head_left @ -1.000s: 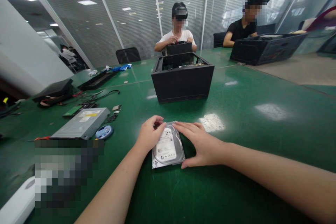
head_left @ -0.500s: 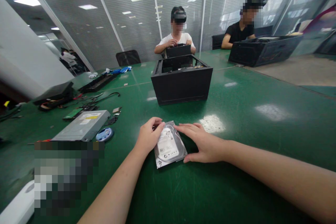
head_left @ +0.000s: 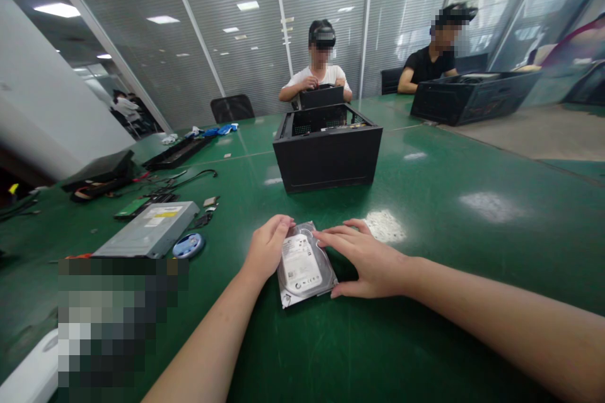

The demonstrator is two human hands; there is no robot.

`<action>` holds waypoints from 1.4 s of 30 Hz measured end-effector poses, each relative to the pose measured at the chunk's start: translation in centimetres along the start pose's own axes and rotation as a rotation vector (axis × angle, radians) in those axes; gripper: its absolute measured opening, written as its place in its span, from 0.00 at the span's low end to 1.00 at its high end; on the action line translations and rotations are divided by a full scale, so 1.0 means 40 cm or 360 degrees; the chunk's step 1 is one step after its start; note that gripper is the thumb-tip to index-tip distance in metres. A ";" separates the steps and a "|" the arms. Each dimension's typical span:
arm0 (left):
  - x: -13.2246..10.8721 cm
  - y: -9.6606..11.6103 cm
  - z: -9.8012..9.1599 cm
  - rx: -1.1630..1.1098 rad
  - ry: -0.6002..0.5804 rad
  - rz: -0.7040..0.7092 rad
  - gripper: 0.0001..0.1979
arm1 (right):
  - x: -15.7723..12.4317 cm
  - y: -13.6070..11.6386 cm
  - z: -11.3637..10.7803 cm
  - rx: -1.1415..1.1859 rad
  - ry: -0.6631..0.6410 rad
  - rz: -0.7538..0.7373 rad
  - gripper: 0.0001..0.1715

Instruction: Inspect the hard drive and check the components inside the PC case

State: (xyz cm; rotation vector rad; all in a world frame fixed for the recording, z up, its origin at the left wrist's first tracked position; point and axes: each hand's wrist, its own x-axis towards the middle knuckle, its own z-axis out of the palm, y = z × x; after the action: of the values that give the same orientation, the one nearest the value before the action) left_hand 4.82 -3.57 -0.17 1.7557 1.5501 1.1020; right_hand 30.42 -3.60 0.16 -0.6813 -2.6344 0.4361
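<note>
A silver hard drive (head_left: pixel 302 264) with a white label lies on the green table in front of me, slightly turned. My left hand (head_left: pixel 270 245) is closed at its upper left edge, fingers curled and thumb beside them; the fingertips are partly hidden. On the other side, my right hand (head_left: pixel 363 258) has its fingers spread. Its fingertips touch the drive's upper right edge and its thumb is at the lower right corner. Beyond the drive stands a black open-topped computer case (head_left: pixel 328 157).
To the left lie a silver optical drive (head_left: pixel 149 230), a round blue object (head_left: pixel 188 244), a green circuit board (head_left: pixel 132 206) and cables. A white object (head_left: pixel 31 368) is at lower left. Two people sit across the table, one behind another dark case (head_left: pixel 472 97).
My left thumb has come off the drive's label to lie against the fingers. The right hand's fingers have shifted slightly; the hard drive stays in place. The view has tipped up a little.
</note>
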 end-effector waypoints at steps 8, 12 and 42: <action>0.003 -0.017 0.001 -0.0058 -0.0005 0.0073 0.23 | 0.001 0.001 0.003 0.0020 0.0016 -0.0002 0.56; 0.003 -0.016 -0.003 0.0030 -0.0057 0.0080 0.22 | 0.001 0.004 0.004 0.0041 0.0026 0.0000 0.57; 0.009 -0.004 -0.023 0.0423 -0.0306 0.0208 0.29 | 0.004 0.010 0.011 0.0112 0.0037 0.0025 0.58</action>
State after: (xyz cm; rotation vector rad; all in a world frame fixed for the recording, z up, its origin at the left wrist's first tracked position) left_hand 3.95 -3.29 0.26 2.0982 1.5363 0.7843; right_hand 30.26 -3.29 -0.32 -0.6807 -2.5802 0.5199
